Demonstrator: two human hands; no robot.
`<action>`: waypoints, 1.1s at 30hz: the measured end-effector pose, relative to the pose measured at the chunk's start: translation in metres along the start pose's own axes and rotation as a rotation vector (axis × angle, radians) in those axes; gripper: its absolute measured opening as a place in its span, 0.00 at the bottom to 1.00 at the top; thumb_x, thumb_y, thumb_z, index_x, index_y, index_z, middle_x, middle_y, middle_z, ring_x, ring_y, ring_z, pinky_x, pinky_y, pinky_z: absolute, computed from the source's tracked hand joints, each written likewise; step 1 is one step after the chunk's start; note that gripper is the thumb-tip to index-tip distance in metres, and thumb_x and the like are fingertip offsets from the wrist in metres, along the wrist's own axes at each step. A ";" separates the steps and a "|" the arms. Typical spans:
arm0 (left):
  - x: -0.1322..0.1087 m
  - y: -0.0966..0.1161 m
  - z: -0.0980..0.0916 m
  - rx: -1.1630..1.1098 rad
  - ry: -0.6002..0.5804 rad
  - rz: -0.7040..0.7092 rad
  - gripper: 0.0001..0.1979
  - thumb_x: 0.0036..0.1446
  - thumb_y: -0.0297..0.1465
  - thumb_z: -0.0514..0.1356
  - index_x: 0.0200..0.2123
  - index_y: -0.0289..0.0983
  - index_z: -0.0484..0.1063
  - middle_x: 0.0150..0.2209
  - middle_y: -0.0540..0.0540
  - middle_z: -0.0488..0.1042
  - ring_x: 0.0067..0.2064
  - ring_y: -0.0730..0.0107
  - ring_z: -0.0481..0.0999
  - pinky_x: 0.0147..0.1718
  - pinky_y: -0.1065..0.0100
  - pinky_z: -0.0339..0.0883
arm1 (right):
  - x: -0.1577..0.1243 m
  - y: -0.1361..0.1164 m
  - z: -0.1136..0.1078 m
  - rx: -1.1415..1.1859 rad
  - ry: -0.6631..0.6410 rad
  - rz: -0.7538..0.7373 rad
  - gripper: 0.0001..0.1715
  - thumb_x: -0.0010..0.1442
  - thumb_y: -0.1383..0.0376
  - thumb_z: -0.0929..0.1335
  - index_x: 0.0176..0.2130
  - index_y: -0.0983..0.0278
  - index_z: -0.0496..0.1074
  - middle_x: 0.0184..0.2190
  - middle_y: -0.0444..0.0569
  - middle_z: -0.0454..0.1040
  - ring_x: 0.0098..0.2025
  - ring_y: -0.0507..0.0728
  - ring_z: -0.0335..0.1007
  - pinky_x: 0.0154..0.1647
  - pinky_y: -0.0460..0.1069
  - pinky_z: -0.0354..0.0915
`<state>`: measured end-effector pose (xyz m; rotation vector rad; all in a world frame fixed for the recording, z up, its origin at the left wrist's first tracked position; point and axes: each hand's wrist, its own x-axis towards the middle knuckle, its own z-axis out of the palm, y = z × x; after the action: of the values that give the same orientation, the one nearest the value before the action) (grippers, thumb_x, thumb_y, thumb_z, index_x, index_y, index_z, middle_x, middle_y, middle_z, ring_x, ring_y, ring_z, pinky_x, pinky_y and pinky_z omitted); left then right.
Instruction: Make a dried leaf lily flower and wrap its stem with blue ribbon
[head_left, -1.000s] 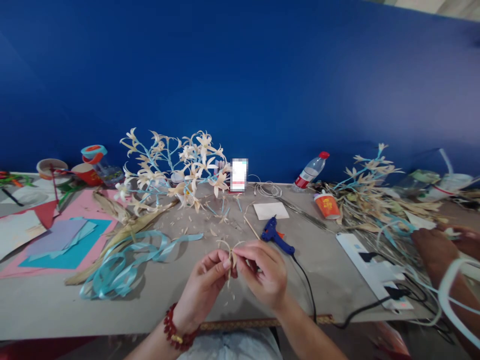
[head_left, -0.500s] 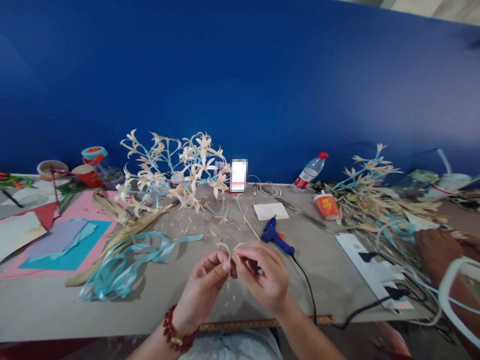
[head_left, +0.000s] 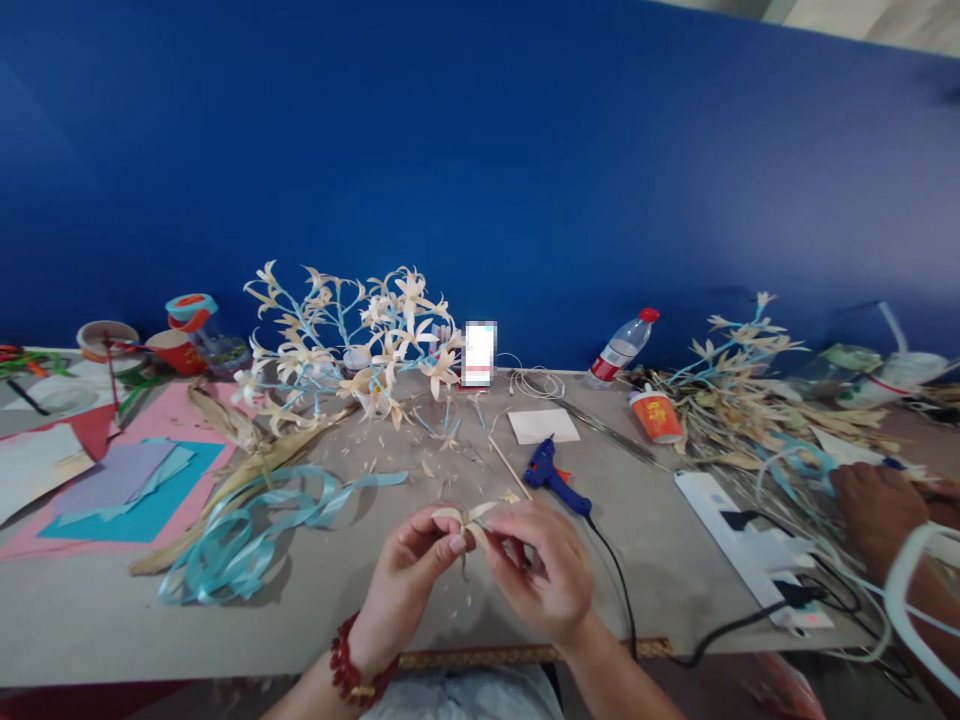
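Between my hands, low over the table's front half, is a small cream flower [head_left: 466, 519] with thin curved petals, like dried husk. My left hand [head_left: 420, 560] pinches it from the left with thumb and forefinger. From the right, my right hand [head_left: 541, 570] is closed on one of its petals. Some of the flower's underside is hidden by my fingers. A blue glue gun [head_left: 556, 478] lies just beyond my right hand, its cord running toward the table edge. Left of my hands, a light blue ribbon [head_left: 225, 555] lies in loose loops.
Finished cream flowers on blue stems [head_left: 390, 340] stand at the back. Rightward are a power strip [head_left: 750, 550], an orange cup [head_left: 655, 416], a bottle [head_left: 622, 348] and another person's hand [head_left: 877, 505]. Coloured paper [head_left: 135, 490] and dry husks [head_left: 255, 465] lie left.
The flower has turned in my fingers, so its petals now spread open toward me. My right hand has shifted slightly to the right.
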<state>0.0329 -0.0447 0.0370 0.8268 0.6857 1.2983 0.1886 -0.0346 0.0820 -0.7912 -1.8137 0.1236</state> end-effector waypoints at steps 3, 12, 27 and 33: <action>0.000 0.001 -0.003 0.185 -0.007 0.141 0.03 0.56 0.29 0.66 0.30 0.37 0.77 0.32 0.46 0.74 0.37 0.66 0.71 0.38 0.68 0.63 | -0.004 0.000 -0.001 0.032 0.010 0.002 0.09 0.58 0.73 0.69 0.38 0.61 0.71 0.20 0.40 0.69 0.20 0.51 0.63 0.24 0.46 0.63; 0.002 0.013 0.002 0.401 -0.028 0.309 0.06 0.58 0.30 0.63 0.29 0.38 0.77 0.31 0.44 0.74 0.36 0.61 0.72 0.39 0.65 0.64 | -0.014 0.003 0.003 0.118 -0.078 0.083 0.06 0.60 0.71 0.67 0.39 0.61 0.73 0.18 0.40 0.66 0.20 0.52 0.60 0.25 0.48 0.60; 0.002 0.010 0.001 0.434 -0.030 0.322 0.06 0.59 0.30 0.62 0.29 0.39 0.77 0.31 0.44 0.75 0.36 0.61 0.73 0.39 0.65 0.64 | -0.012 0.001 0.004 0.114 -0.068 0.063 0.05 0.62 0.69 0.66 0.38 0.61 0.72 0.18 0.40 0.65 0.20 0.52 0.60 0.25 0.48 0.60; 0.001 0.008 0.001 0.397 -0.015 0.273 0.06 0.58 0.31 0.63 0.29 0.38 0.77 0.31 0.44 0.75 0.37 0.61 0.73 0.39 0.65 0.64 | -0.016 0.003 0.006 0.129 -0.067 0.099 0.06 0.59 0.71 0.67 0.37 0.61 0.72 0.18 0.40 0.66 0.20 0.52 0.61 0.26 0.49 0.62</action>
<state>0.0297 -0.0433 0.0445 1.2867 0.8552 1.4171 0.1873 -0.0397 0.0655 -0.7926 -1.8094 0.3321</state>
